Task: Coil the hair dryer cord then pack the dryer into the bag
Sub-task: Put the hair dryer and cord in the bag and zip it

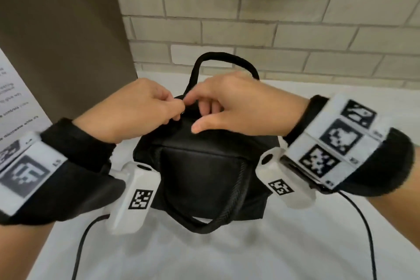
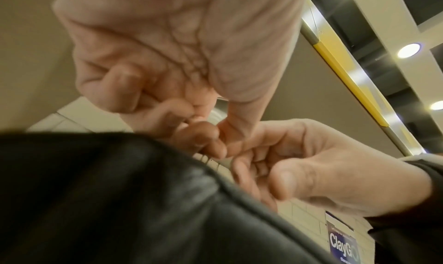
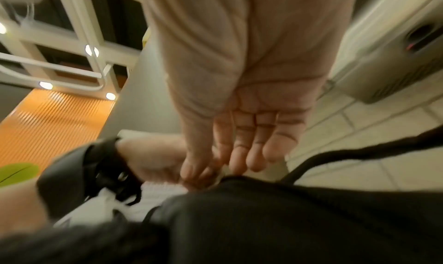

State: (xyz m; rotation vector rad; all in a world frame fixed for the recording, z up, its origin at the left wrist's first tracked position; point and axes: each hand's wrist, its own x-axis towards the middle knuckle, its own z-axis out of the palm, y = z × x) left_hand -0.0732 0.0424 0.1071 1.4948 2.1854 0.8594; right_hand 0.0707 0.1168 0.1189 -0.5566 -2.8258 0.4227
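A black fabric bag (image 1: 204,166) stands on the white table (image 1: 295,257), its top drawn together. The hair dryer and its cord are not visible in any view. My left hand (image 1: 172,109) is at the bag's top edge, fingers curled, and pinches a small metal zipper pull (image 1: 183,112). My right hand (image 1: 191,113) is right beside it. Its index finger reaches to the left fingertips, its thumb lies flat on the bag's top, and its other fingers are loosely bent. In the right wrist view the fingers (image 3: 254,154) point down at the bag (image 3: 287,220).
One rope handle (image 1: 227,57) stands up behind the hands, the other (image 1: 227,211) hangs down the front. Thin black wrist cables (image 1: 79,245) trail over the table. A brown panel (image 1: 56,29) stands at the left, a pale brick wall (image 1: 272,18) behind.
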